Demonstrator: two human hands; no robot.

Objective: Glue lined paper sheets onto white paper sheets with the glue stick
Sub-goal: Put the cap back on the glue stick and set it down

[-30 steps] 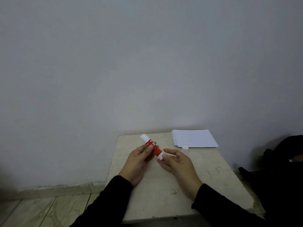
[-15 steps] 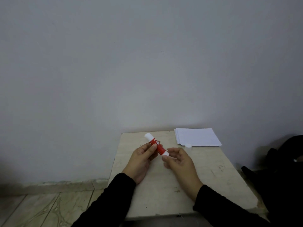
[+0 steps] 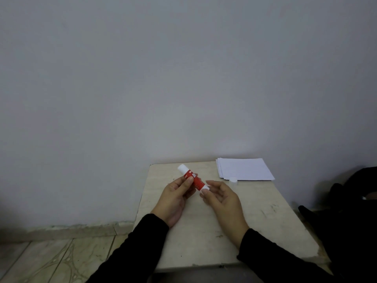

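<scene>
The left hand [image 3: 175,196] grips the glue stick [image 3: 193,177] around its red barrel, thumb across the label, with the stick tilted so one white end points away from the person and the other white end points toward the right hand. The right hand [image 3: 221,198] pinches that near white end between thumb and forefinger; its other fingers are loosely curled. Both hands are raised slightly above the surface [image 3: 265,219].

A small white piece that looks like the cap [image 3: 233,180] lies on the surface beyond the right hand, touching the near edge of the paper stack [image 3: 244,168]. From this, the stick appears already uncapped, and the right hand is probably turning the base to extend the glue; the frame does not show whether glue is exposed.

The paper stack lies well beyond the right hand, squared and untouched. Whether it holds lined sheets, white sheets or both cannot be told. No sheet lies in front of the hands, and no glued pair is visible.

Judgement: the task is at its preparation stage. Remaining work: lay out a sheet, apply glue, press a lined sheet onto a white one, and repeat.
</scene>
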